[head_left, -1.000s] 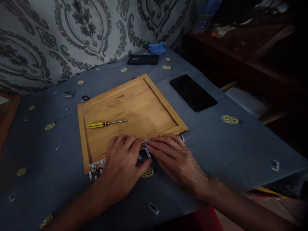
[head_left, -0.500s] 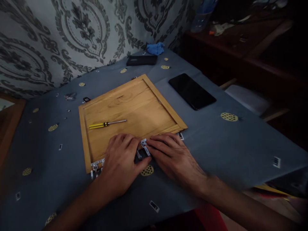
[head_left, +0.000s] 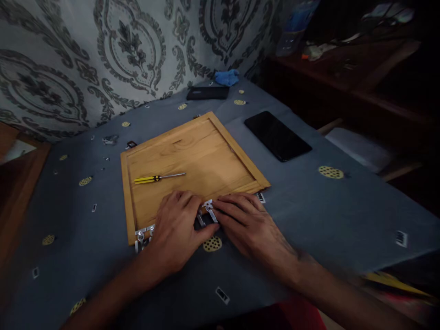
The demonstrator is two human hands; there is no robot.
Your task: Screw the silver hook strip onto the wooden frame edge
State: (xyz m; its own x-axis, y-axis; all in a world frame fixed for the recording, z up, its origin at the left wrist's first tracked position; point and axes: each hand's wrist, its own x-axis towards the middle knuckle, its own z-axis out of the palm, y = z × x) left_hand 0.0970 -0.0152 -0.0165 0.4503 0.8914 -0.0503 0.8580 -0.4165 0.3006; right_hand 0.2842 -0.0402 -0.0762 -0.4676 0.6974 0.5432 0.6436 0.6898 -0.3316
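A framed wooden panel (head_left: 192, 156) lies on the cloth-covered table, its near edge under both hands. A small silver metal bracket (head_left: 208, 206) with narrow legs sits at that edge, between my hands. My left hand (head_left: 178, 229) is closed, its fingers curled over the panel edge and its thumb reaching to the bracket's lower end. From the other side my right hand (head_left: 247, 220) has its fingertips pressed together on the same bracket. More silver metal fittings (head_left: 144, 233), with screws, are at the panel's near left corner. On the panel rests a yellow-and-black screwdriver (head_left: 160, 178).
A black smartphone (head_left: 277, 135) lies right of the panel. Behind it are a dark phone-like case (head_left: 208, 93) and a blue cloth (head_left: 227, 78). Small metal parts (head_left: 110, 140) lie at the left. A patterned wall covering (head_left: 137, 50) borders the back; wooden furniture (head_left: 343, 73) stands right.
The whole view has shifted slightly, so everything appears a little farther right. My hands keep nearly the same grip at the bracket; the panel and screwdriver stay in place.
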